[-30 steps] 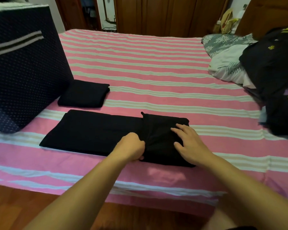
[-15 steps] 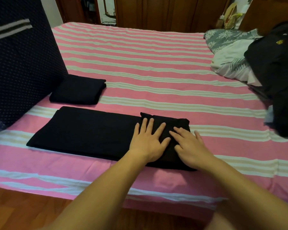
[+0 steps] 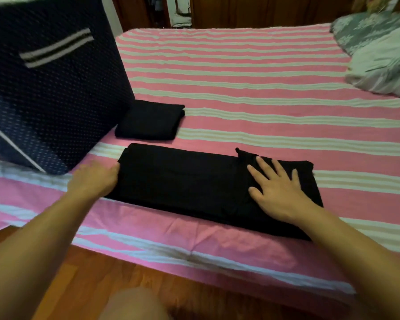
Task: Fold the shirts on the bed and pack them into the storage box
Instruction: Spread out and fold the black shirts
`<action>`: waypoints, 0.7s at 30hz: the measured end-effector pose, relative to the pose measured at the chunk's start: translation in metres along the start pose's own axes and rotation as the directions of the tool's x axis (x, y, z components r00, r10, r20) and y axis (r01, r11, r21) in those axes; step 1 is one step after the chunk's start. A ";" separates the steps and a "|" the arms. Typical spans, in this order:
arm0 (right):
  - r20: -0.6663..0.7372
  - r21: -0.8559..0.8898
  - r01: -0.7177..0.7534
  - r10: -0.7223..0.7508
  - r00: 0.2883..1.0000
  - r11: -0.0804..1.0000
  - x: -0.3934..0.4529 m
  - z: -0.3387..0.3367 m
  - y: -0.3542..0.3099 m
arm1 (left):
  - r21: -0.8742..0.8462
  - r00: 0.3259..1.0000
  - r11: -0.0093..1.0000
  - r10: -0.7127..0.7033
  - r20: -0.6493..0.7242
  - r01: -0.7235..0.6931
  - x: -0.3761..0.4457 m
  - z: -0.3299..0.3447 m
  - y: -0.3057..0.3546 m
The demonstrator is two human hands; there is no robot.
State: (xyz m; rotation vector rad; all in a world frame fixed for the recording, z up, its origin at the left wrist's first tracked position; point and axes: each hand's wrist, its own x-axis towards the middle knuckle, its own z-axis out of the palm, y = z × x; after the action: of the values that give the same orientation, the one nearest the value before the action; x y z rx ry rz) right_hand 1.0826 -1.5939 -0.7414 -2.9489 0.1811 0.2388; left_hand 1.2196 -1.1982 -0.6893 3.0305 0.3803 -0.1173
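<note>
A long black shirt [image 3: 183, 181], partly folded, lies across the near edge of the pink striped bed [image 3: 240, 88]. Its right end is doubled over. My right hand [image 3: 277, 190] presses flat on that doubled part with the fingers spread. My left hand [image 3: 95, 179] is at the shirt's left end, where its fingers curl around the edge of the cloth; it is blurred. A second black shirt [image 3: 150, 120], folded small, lies just behind, beside the navy dotted storage box [image 3: 56, 88] standing at the bed's left.
Grey and white pillows [image 3: 379, 58] lie at the far right of the bed. Wooden floor [image 3: 79, 285] shows below the bed's near edge, with a knee at the bottom of the view. Dark wooden doors stand behind the bed.
My left hand left the doubled right end and travelled to the shirt's left end, taking hold of the edge. My right hand stayed flat on the fold. The view swung left.
</note>
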 end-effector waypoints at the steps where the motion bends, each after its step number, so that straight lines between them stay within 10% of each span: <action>1: -0.020 -0.008 0.005 -0.005 1.000 1.000 -0.001 0.002 -0.005 | 0.038 0.998 0.999 0.008 0.059 -0.010 0.005 -0.003 -0.005; 10: -0.138 0.044 0.046 -0.040 0.990 0.998 -0.010 0.008 -0.007 | -0.442 0.912 0.883 0.043 0.409 0.156 0.025 -0.036 0.016; 14: -0.146 0.090 0.084 -0.070 0.987 0.992 -0.010 0.006 -0.003 | -0.631 0.901 0.776 0.281 0.332 -0.009 -0.005 -0.074 0.057; 21: -0.171 0.163 0.145 -0.117 0.978 0.976 -0.012 0.008 0.009 | -0.239 0.757 0.833 0.553 0.349 -0.498 -0.113 -0.016 0.171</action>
State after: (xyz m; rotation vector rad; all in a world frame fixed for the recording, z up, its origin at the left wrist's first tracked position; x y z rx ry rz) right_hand 1.0683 -1.5995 -0.7487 -2.7892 0.0251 -0.0321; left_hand 1.1546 -1.3893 -0.6507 2.7437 -0.4864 -0.6364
